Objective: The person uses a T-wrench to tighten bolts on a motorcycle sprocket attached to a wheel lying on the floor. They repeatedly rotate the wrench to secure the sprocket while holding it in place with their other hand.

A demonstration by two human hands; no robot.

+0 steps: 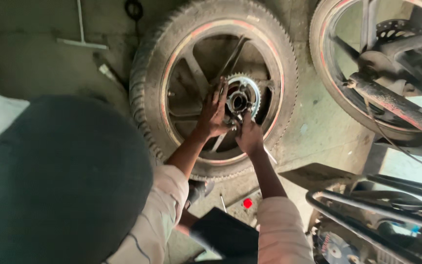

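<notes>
Two hands on a sprocket [243, 95], left hand [213, 115] spread flat, right hand [249, 137] gripping a tool [269, 155], wheel [211, 88] rim all around.

Black tyre [145, 93] with red-striped rim [206, 29], silver sprocket [250, 88], pale striped sleeves [162, 215], small red cap [247, 203]

Toothed silver sprocket [242, 95] sits centred on flat-lying black wheel [211, 88].

Second wheel [367, 93] with red-striped rim and brake disc [416, 49] mounted on motorcycle at upper right, near black frame tubing [367, 205] at lower right. T-handle wrench [81, 39] lying on concrete floor [30, 63] at upper left. Small red cap [247, 203] on floor below, beside a thin metal rod [222, 202].
</notes>
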